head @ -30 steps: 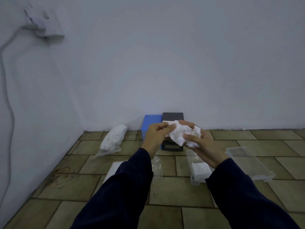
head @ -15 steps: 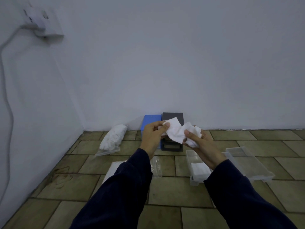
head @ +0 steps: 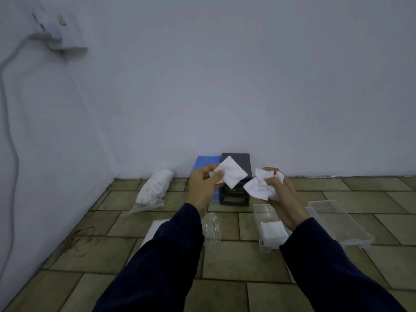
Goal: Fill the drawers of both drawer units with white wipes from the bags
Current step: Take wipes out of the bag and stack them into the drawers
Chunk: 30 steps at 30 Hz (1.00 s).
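A: Wipes first: where were they?

B: From the head view, split between the hands. The left hand pinched one flat wipe by a corner between thumb and fingers, held up in front of the grey unit. The right hand curled round a crumpled bunch, with a loose sheet hanging off its left side. The two lots were apart, a gap between them.

A: And where did the single wipe have to go?

B: Judging by the layout, into the drawer on the floor, which already held a small stack at its near end. It lay below and toward the person from the right hand, its long axis running away toward the wall.

A: So which hand was nearer?

B: The right, almost over it. The left would have had to cross down and rightward. A second drawer sat just to the right, apparently empty.

A: Supply?

B: A full bag lay well off to the left, beside the blue unit.
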Available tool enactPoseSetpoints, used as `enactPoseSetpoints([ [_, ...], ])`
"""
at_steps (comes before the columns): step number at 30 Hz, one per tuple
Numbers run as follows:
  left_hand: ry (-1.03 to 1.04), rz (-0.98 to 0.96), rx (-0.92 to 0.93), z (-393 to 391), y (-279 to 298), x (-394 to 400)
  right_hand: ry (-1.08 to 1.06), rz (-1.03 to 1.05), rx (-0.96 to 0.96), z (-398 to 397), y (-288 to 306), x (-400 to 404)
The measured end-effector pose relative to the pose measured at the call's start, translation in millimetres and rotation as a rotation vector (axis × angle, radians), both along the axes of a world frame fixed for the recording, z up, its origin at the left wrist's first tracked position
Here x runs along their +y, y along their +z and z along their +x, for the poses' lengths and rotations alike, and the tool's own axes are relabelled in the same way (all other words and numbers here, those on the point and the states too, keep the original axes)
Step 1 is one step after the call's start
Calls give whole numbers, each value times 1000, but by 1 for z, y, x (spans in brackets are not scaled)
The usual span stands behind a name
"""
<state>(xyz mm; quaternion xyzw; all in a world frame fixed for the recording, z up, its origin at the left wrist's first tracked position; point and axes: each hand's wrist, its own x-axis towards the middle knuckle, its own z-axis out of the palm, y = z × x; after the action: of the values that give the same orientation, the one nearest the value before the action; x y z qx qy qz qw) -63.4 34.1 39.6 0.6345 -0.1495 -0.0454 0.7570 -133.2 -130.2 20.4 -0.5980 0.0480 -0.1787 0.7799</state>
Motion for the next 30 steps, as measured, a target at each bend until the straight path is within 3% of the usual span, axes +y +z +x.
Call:
enactPoseSetpoints([
  [8, -58, 58, -56, -3, 0, -1, 18, -205, 168, 4, 4, 9],
  [13, -87, 141, -83, -2, 2, 4, -87, -270, 107, 4, 6, 6],
  [18, -77, 206, -52, 12, 2, 25, -8, -433, 92, -3, 6, -6],
  [30, -156, 246, -57, 4, -4, 21, -55, -390, 71, 8, 1, 16],
])
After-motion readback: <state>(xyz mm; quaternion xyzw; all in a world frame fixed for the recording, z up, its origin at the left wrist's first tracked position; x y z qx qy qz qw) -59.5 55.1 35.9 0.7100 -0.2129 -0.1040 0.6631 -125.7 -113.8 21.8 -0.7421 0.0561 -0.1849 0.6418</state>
